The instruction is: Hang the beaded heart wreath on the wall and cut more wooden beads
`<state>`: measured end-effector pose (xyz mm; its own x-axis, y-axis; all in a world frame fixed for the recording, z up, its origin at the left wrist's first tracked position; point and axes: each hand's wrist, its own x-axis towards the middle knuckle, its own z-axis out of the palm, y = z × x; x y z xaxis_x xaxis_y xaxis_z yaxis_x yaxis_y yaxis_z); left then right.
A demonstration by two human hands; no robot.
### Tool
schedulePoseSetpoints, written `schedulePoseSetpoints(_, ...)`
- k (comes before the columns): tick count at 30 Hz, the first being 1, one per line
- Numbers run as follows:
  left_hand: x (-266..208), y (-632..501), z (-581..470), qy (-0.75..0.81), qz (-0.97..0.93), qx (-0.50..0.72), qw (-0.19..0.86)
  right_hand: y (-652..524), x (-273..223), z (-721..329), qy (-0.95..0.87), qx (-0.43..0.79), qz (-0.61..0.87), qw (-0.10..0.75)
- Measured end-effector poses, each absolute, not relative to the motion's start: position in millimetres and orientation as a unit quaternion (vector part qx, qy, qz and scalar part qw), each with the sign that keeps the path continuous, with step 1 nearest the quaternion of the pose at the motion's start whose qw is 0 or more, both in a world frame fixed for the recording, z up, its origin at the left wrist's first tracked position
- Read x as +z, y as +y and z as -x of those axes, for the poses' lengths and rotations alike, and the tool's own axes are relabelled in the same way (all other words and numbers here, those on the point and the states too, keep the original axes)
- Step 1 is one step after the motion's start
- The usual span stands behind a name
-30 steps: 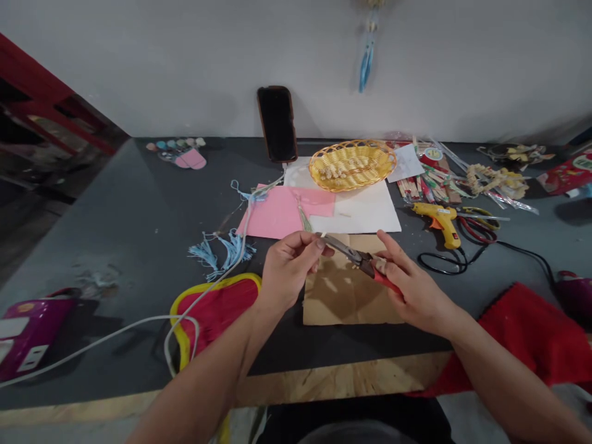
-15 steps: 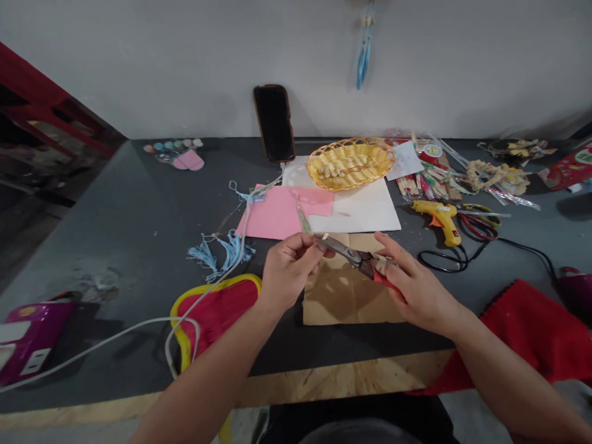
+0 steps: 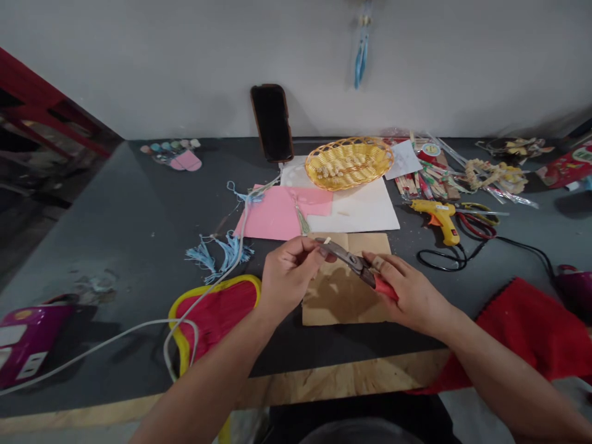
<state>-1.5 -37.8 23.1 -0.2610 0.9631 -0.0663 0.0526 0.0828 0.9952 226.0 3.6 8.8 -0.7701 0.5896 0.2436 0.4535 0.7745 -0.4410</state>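
My left hand (image 3: 292, 271) is closed in a pinch, and a small pale piece (image 3: 328, 240), like a bit of wooden stick, pokes up at its fingertips between the blades. Most of that piece is hidden by the fingers. Wrapped round the red handles of a pair of shears (image 3: 353, 259) is my right hand (image 3: 409, 287). The grey blades point left and meet the left fingertips. Both hands are above a brown paper sheet (image 3: 345, 302). Beyond it, a yellow woven basket (image 3: 349, 163) holds several small pale pieces.
A yellow glue gun (image 3: 437, 216) with its black cord lies at the right, near bundled coloured sticks (image 3: 428, 179). Pink paper (image 3: 271, 213), blue tassels (image 3: 217, 253) and a white cable (image 3: 243, 237) are at the left. A phone (image 3: 272, 123) leans on the wall.
My right hand's fingers have closed in round the shears' handles, where they were stretched out more before. My left hand stays nearly in place with its pinch.
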Motion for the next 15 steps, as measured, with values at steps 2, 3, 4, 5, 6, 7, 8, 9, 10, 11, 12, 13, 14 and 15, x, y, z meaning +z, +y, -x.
schedulePoseSetpoints(2,22.9,-38.9,1.4,0.593,-0.432,0.522,0.435,2.9,8.2,-226.0,-0.922,0.173,0.286,0.194)
schedulePoseSetpoints(3,22.3,-39.4,1.4,0.591,-0.433,0.522,0.437,2.6,7.8,-226.2,-0.922,0.170,0.287,0.194)
schedulePoseSetpoints(4,21.3,-39.7,1.4,0.587,-0.432,0.524,0.441,2.2,7.5,-226.4,-0.923,0.168,0.289,0.193)
schedulePoseSetpoints(5,20.1,-39.8,1.4,0.582,-0.429,0.527,0.446,1.9,7.1,-226.6,-0.923,0.166,0.292,0.190)
schedulePoseSetpoints(6,18.7,-39.8,1.4,0.576,-0.424,0.532,0.452,1.5,6.7,-226.7,-0.922,0.165,0.295,0.186)
schedulePoseSetpoints(7,17.2,-39.5,1.6,0.570,-0.420,0.537,0.458,1.3,6.2,-226.6,-0.922,0.165,0.300,0.181)
schedulePoseSetpoints(8,15.8,-39.2,1.8,0.566,-0.417,0.542,0.462,1.1,5.6,-226.4,-0.921,0.165,0.307,0.174)
schedulePoseSetpoints(9,14.7,-38.6,2.2,0.562,-0.414,0.545,0.464,1.1,4.9,-226.0,-0.921,0.165,0.313,0.166)
schedulePoseSetpoints(10,14.0,-38.0,2.6,0.558,-0.410,0.549,0.469,1.3,4.2,-225.6,-0.920,0.167,0.316,0.159)
schedulePoseSetpoints(11,13.8,-37.2,2.9,0.551,-0.404,0.553,0.477,1.6,3.5,-225.2,-0.921,0.169,0.315,0.155)
schedulePoseSetpoints(12,14.3,-36.3,3.2,0.540,-0.395,0.558,0.491,2.2,2.9,-224.9,-0.922,0.172,0.310,0.154)
schedulePoseSetpoints(13,15.5,-35.4,3.4,0.529,-0.383,0.561,0.509,2.9,2.5,-224.8,-0.924,0.174,0.302,0.156)
schedulePoseSetpoints(14,17.4,-34.4,3.5,0.516,-0.369,0.563,0.530,3.8,2.3,-225.0,-0.926,0.176,0.294,0.160)
schedulePoseSetpoints(15,19.8,-33.5,3.6,0.503,-0.354,0.563,0.552,4.8,2.3,-225.4,-0.927,0.176,0.288,0.164)
